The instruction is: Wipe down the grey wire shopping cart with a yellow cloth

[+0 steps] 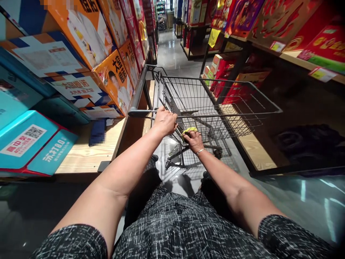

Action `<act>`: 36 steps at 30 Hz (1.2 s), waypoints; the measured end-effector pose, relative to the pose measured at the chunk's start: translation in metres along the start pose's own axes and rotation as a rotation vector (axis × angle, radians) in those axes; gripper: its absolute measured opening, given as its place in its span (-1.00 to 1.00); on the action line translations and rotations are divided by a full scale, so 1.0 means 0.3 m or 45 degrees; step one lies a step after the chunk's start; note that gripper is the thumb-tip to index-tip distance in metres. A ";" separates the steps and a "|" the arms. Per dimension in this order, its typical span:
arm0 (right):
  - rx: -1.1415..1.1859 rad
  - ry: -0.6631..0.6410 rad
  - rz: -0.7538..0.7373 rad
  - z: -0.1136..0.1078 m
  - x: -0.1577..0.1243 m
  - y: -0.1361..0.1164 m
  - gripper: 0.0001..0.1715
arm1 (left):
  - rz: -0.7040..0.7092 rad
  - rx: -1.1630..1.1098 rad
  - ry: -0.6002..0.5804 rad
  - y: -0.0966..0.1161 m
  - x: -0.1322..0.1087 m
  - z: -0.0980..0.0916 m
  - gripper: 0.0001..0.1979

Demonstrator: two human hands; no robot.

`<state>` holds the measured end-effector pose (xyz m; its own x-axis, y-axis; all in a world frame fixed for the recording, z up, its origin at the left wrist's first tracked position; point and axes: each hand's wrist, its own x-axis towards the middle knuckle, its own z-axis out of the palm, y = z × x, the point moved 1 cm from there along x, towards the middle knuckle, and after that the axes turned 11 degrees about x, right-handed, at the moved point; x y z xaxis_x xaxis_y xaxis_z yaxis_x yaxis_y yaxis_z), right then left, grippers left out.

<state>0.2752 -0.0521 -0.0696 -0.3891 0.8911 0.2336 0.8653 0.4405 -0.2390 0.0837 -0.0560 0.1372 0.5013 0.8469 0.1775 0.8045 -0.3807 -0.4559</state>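
Note:
A dark wire shopping cart (229,115) stands turned sideways in the aisle before me, its handle (138,88) toward the left shelf. My left hand (165,121) is closed around the cart's frame near the handle end. Lower and to the right, my right hand (195,141) presses a yellow and dark cloth or pad (191,130) against the side bars of the cart. The fingers curl over the pad, so its full shape is hidden. A caster wheel (167,164) shows below, on the shiny floor.
On the left, a wooden shelf (83,154) bears orange boxes (115,81) and turquoise boxes (51,144), close to the cart handle. Dark-framed shelves with red gift boxes (242,84) line the right side, near the basket. The tiled aisle (172,54) runs on ahead.

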 end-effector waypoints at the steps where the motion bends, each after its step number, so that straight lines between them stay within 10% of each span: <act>1: 0.005 -0.084 0.071 0.029 -0.019 0.024 -0.44 | -0.005 0.002 0.013 -0.005 0.000 0.007 -0.71; 8: 0.045 -0.242 0.301 0.051 -0.052 0.123 -0.45 | -0.003 -0.072 0.023 -0.027 0.007 0.020 -0.65; 18: 0.162 0.828 0.005 -0.441 0.101 0.089 -0.31 | 0.052 -0.088 0.018 -0.035 -0.016 0.016 -0.62; 22: 0.236 0.719 0.120 -0.440 0.115 0.021 -0.23 | 0.039 -0.127 0.034 -0.030 -0.035 0.015 -0.61; 29: 0.228 0.538 -0.236 -0.377 0.164 -0.251 -0.33 | 0.041 -0.108 0.060 -0.043 -0.060 0.016 -0.66; 36: 0.125 0.482 -0.147 -0.431 0.134 0.016 -0.45 | 0.065 -0.032 0.063 -0.072 -0.055 0.031 -0.68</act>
<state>0.3047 -0.0283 0.0604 -0.3221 0.7402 0.5902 0.7815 0.5598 -0.2756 0.0550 -0.0584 0.1358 0.5563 0.8071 0.1979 0.7850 -0.4323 -0.4437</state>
